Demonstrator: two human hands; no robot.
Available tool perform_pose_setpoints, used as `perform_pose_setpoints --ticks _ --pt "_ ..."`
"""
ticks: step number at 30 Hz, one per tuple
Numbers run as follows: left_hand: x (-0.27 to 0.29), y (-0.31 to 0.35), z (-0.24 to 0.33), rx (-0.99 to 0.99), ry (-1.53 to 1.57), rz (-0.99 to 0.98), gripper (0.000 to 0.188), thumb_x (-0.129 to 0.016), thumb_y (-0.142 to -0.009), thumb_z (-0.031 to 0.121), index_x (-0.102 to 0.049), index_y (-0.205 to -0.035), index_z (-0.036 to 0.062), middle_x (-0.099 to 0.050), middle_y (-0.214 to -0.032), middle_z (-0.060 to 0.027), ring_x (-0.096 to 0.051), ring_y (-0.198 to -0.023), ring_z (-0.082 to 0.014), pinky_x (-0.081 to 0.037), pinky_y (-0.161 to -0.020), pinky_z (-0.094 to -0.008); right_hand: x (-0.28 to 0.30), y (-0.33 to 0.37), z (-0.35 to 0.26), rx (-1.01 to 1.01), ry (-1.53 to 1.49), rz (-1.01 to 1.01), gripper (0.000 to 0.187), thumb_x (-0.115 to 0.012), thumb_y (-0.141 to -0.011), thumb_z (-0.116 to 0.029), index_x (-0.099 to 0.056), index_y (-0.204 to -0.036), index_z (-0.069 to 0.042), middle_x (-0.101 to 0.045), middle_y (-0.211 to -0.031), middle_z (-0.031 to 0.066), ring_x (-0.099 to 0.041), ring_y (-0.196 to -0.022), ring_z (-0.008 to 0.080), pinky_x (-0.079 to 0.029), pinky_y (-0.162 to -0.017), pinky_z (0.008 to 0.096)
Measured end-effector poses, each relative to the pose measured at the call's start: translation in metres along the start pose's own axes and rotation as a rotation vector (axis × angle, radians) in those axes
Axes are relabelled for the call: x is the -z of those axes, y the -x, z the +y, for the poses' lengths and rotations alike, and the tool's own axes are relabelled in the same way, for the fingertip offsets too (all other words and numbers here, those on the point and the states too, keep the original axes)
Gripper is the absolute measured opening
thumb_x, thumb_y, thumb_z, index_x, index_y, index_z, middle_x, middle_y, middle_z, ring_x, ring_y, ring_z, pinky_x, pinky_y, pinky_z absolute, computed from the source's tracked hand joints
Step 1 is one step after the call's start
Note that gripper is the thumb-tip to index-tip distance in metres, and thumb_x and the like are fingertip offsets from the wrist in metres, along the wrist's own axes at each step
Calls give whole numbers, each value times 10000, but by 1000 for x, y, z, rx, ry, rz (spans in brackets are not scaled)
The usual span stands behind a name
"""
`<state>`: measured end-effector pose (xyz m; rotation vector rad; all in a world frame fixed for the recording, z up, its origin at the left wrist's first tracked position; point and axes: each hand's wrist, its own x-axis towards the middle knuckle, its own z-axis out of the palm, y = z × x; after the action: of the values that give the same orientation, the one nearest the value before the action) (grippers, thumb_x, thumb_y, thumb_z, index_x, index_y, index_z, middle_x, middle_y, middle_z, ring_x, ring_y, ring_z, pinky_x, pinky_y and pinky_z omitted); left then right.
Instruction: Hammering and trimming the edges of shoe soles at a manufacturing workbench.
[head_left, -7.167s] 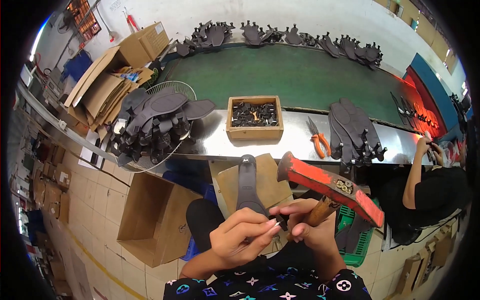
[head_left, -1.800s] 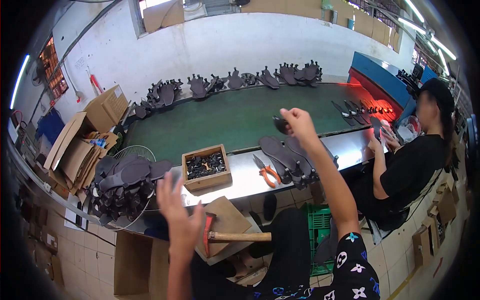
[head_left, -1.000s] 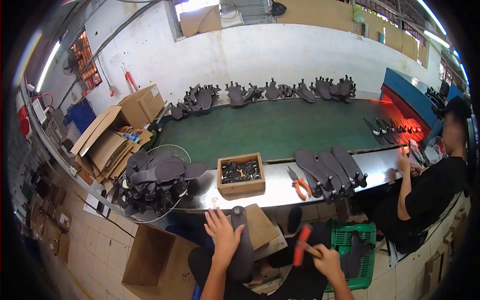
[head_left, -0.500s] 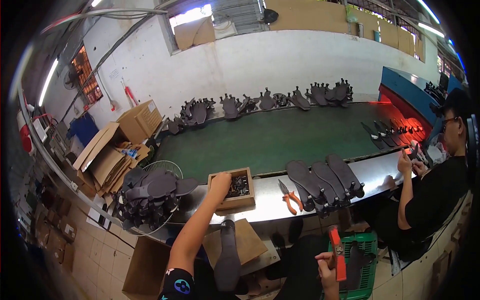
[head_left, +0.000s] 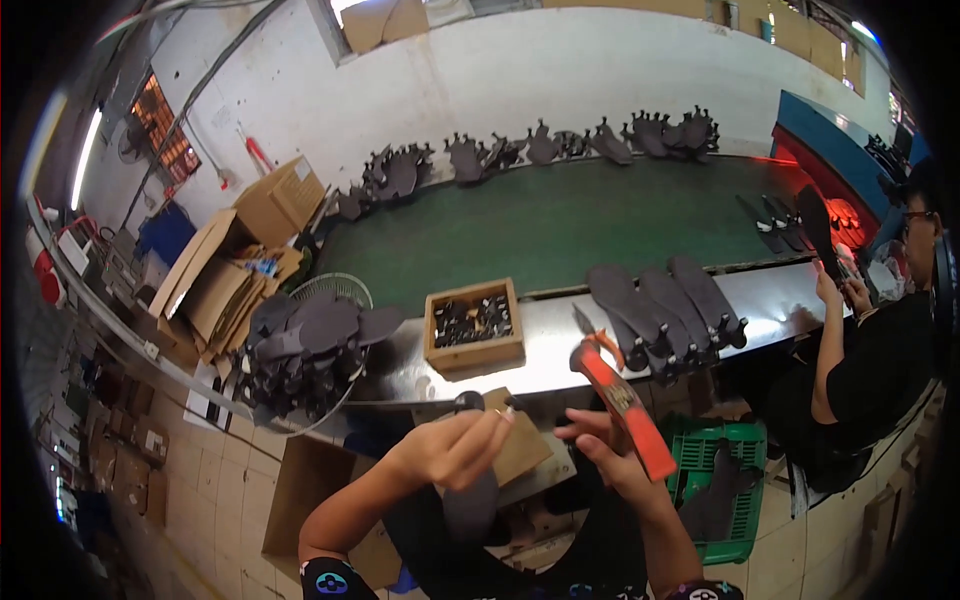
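Note:
My left hand [head_left: 455,450] is raised over my lap, thumb and fingers pinched on a small piece with a light tip [head_left: 510,411]. Under that hand lies a dark shoe sole [head_left: 470,512], partly hidden, by a tan board [head_left: 522,460]. My right hand [head_left: 625,465] holds what looks like a hammer with a red head [head_left: 625,405]; its handle is hidden. The thumb and forefinger of that hand are spread, pointing toward the left hand. A wooden box [head_left: 475,355] of small dark and light pieces stands on the metal bench edge beyond my hands.
Orange-handled pliers [head_left: 605,345] and several soles [head_left: 690,300] lie right of the box. A heaped basket of soles [head_left: 310,335] stands left. A green conveyor belt [head_left: 560,225] runs behind. At right are a green crate [head_left: 745,515] and a co-worker holding a sole [head_left: 815,225].
My left hand has left the wooden box and come back over my lap with a small piece. The right hand has risen leftward with the hammer. My view has tilted down.

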<state>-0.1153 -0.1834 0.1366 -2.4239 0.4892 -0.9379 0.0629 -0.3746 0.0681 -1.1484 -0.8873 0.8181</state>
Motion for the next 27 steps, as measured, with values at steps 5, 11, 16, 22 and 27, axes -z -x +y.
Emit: perform_pose_setpoints --ticks 5,11,16,22,27 --pt "30 18 19 -108 6 72 197 -662 -804 5 -735 -969 -76 -669 -939 -126 -662 -786 -175 -576 -692 -255 -56 -14 -27 -185 -234 -81 252 -741 -892 -104 -678 -1112 -1 -722 -988 84 -483 -510 22 -347 -431 182" --pt "-6 67 59 878 340 209 358 -812 -787 120 -630 -1081 26 -664 -988 -109 -659 -894 -301 -559 -792 -373 -68 -27 -1 -92 -97 -98 178 -730 -872 -71 -705 -1026 15 -706 -920 64 -546 -572 37 -404 -476 194" --pt "-82 125 56 1345 647 124 455 -804 -815 211 -643 -1194 19 -694 -1153 -147 -659 -1016 -325 -456 -994 -420 -75 -74 27 -110 263 -131 258 -719 -863 -76 -703 -1098 28 -722 -926 36 -611 -827 79 -502 -756 258" --pt "-82 124 79 1358 745 104 272 -756 -844 197 -736 -1079 61 -741 -1099 -97 -683 -1051 -270 -437 -1021 -403 -78 -94 74 -5 440 -252 218 -716 -874 -96 -691 -1051 28 -698 -882 88 -634 -798 145 -507 -739 309" --pt "-68 126 86 1383 764 179 289 -763 -790 117 -727 -1065 33 -735 -1096 -128 -676 -1063 -308 -473 -971 -410 -91 -87 68 196 562 -314 168 -723 -842 -92 -680 -977 -2 -677 -878 145 -661 -778 308 -514 -721 364"
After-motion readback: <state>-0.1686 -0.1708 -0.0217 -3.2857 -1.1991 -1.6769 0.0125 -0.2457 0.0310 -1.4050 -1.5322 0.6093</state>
